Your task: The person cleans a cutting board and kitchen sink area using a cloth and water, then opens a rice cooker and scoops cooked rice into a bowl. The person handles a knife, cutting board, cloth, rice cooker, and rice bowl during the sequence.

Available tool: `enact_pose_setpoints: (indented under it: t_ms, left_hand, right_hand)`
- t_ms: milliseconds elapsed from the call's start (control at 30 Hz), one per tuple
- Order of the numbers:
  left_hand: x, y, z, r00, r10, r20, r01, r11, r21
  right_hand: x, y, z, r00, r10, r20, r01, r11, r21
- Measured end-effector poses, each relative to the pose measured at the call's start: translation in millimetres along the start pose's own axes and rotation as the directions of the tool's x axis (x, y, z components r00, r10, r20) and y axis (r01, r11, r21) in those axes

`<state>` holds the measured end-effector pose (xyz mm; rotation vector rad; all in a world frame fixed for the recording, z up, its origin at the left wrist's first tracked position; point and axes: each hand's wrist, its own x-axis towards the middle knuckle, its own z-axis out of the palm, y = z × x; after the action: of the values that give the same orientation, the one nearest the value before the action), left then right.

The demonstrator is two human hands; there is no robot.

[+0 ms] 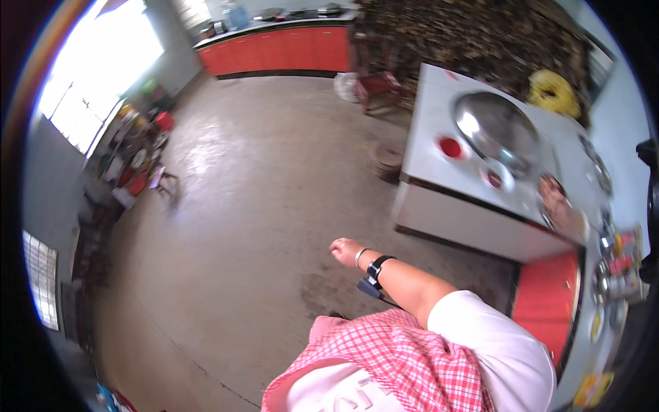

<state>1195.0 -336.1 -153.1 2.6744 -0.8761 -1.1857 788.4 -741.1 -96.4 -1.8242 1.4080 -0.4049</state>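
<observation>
My right hand (346, 251) hangs over the bare concrete floor (247, 216), fingers curled in, with nothing seen in it. A pale bangle (360, 256) and a black watch (380, 264) are on that wrist. A dark plug-like piece (369, 287) with a cable hangs below the forearm. My left hand is out of view. To the right stands a white-topped counter (427, 134) with a large domed metal lid (497, 126), a red cup (451, 147) and a white bowl (504, 174). Farther along it lies a blurred flesh-coloured item (556, 198), too unclear to name.
Stacked firewood (463, 36) rises behind the counter, near a yellow bundle (555, 92). A round brown container (387, 159) and a reddish wooden chair (377, 85) stand on the floor. Red cabinets (288, 49) line the far wall. Clutter (136, 159) fills the left wall.
</observation>
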Motion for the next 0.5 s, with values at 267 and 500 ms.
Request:
enact_pose_setpoints:
  t_ms: [267,500]
  left_hand:
    - [164.0,77.8,-107.4,0.998,-0.060,0.022,0.062,0.993,-0.100]
    - [398.2,246.1,-281.5,0.992,-0.109,-0.063,0.043,0.764,-0.644]
  right_hand:
    - [194.5,-55.3,-14.3,0.925,0.188,0.330,-0.034,0.906,-0.421]
    - [224.0,48.0,-58.5,0.320,0.783,0.533,-0.111,0.590,-0.800]
